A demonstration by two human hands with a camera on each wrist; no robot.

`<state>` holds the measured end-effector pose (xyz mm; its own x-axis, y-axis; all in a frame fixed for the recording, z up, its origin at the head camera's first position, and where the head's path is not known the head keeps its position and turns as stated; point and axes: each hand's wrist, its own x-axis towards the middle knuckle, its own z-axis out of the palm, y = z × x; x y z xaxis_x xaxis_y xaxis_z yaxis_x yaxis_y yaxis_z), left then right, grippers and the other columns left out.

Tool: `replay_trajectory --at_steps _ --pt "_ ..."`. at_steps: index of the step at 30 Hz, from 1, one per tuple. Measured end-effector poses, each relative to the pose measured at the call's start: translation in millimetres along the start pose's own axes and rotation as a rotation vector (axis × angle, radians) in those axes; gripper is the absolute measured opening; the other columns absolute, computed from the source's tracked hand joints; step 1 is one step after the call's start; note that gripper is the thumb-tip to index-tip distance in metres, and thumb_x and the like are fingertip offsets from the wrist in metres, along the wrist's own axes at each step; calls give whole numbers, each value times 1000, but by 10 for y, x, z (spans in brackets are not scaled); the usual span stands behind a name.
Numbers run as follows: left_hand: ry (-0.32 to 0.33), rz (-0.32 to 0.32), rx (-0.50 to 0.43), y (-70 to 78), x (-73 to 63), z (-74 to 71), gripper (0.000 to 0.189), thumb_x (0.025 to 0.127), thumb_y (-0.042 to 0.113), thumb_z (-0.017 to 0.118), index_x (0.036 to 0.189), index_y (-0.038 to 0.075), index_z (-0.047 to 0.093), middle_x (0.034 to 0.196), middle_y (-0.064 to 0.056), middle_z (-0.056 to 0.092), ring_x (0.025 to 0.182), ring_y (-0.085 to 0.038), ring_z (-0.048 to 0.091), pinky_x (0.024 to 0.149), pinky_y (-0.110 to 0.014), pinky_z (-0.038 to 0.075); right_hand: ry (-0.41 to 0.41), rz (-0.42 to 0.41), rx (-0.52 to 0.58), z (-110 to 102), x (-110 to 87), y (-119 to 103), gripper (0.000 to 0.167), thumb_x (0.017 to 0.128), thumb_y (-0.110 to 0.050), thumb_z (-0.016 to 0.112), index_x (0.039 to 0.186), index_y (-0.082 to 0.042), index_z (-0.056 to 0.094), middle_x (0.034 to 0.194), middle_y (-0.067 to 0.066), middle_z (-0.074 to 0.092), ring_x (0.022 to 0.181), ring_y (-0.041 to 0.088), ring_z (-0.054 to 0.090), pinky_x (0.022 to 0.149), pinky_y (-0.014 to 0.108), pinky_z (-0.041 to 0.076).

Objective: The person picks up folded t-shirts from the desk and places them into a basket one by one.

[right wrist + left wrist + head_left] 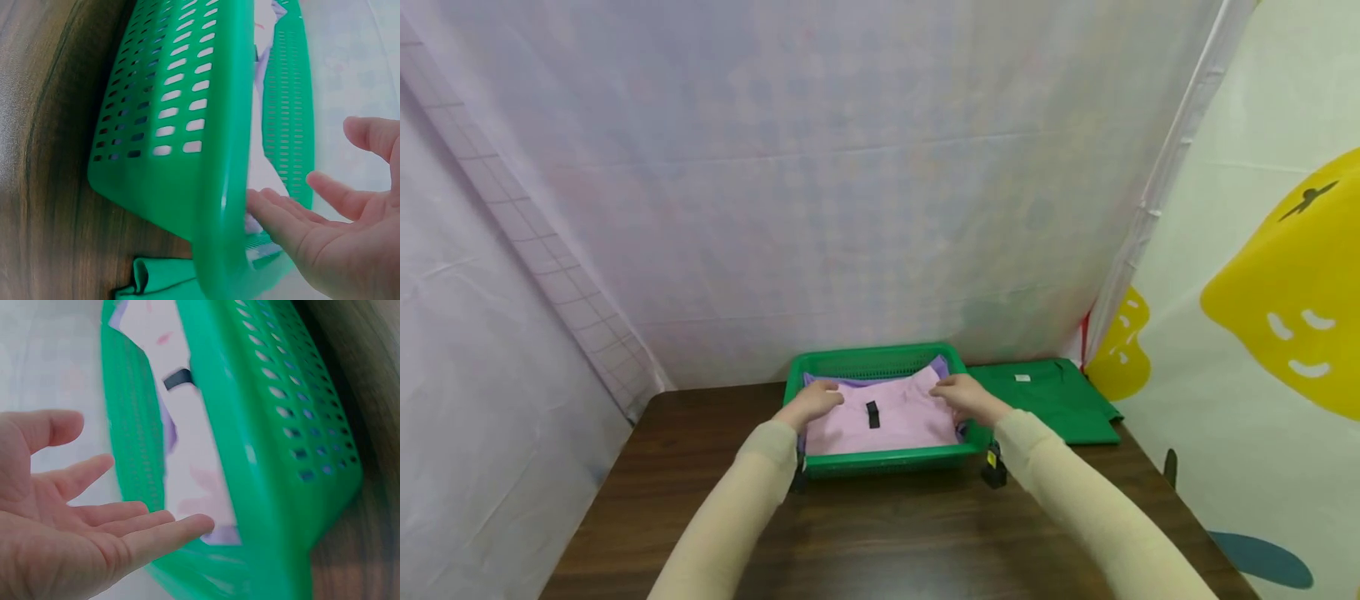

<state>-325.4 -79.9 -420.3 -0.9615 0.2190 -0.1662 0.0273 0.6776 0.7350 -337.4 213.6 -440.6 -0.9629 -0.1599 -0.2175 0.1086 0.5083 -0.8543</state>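
A pale pink folded cloth (898, 425) with a small black piece (872, 414) on it lies in a green plastic basket (883, 457). Purple cloth (940, 367) shows under its edges. Over the basket's left end is my left hand (815, 401); its fingers are spread and loosely extended in the left wrist view, the lowest fingertip near the cloth's corner. My right hand (967, 397) is at the opposite end, thumb and fingers apart, with fingertips (259, 201) just inside the rim beside the cloth. Neither hand grips anything.
Green folded fabric (1045, 404) with a small white label lies right of the basket on the dark wood table (700, 467). Behind the table hangs a pale curtain (850, 208). A white sheet with yellow printed shapes (1292, 283) is at the right.
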Motion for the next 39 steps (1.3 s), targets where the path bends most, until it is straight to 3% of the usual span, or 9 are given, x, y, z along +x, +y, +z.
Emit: replay_trajectory --at_steps 6,14,21,23,26,28,30,33,39 --pt "36 95 -15 261 25 140 48 97 24 54 140 4 50 144 -18 46 127 -38 46 95 -54 44 56 -46 45 -189 -98 31 49 99 -24 55 135 9 49 133 28 50 118 41 52 91 48 50" --pt "39 249 25 653 -38 465 44 98 24 53 140 10 51 142 -12 49 121 -35 51 99 -50 42 161 -103 6 -526 -284 231 47 99 -26 55 134 5 51 132 25 53 113 38 56 88 47 51" --pt "53 420 81 971 -145 849 44 94 22 55 136 9 55 138 -10 54 128 -28 48 105 -42 38 292 -128 -181 -829 -458 532 44 100 -30 53 131 1 54 130 24 55 112 38 55 89 50 48" --pt "36 455 87 1059 -190 959 44 95 22 55 137 9 55 137 -9 55 123 -25 52 102 -39 41 326 -139 -240 -910 -495 626 46 100 -31 52 132 2 53 130 26 54 113 40 53 90 52 47" --pt "15 502 89 1173 -238 1128 44 95 21 56 137 10 54 133 -8 57 84 -16 63 86 -30 48 371 -144 -308 -1006 -554 768 48 100 -31 51 133 4 52 128 28 54 112 43 53 89 54 46" --pt "4 525 88 1239 -270 1245 44 95 22 56 137 11 54 133 -6 57 83 -13 62 85 -27 47 396 -140 -356 -1055 -592 868 48 99 -30 51 132 5 52 126 29 55 110 43 54 88 55 46" --pt "-10 551 101 1305 -299 1364 43 96 22 56 137 11 55 134 -5 57 90 -12 63 89 -26 46 413 -126 -391 -1093 -637 960 47 99 -29 51 131 5 52 124 31 55 109 44 54 86 56 46" --pt "-40 586 136 1387 -342 1549 43 97 25 55 138 12 55 139 -4 54 129 -16 47 105 -29 37 428 -96 -438 -1137 -682 1099 49 98 -30 52 132 6 52 125 32 54 111 46 53 87 58 45" --pt "-118 608 225 1453 -419 1919 45 97 30 55 140 16 53 142 -1 50 132 -13 42 105 -26 36 407 -67 -505 -1146 -709 1377 59 96 -32 56 134 12 47 131 35 49 116 51 47 92 62 41"
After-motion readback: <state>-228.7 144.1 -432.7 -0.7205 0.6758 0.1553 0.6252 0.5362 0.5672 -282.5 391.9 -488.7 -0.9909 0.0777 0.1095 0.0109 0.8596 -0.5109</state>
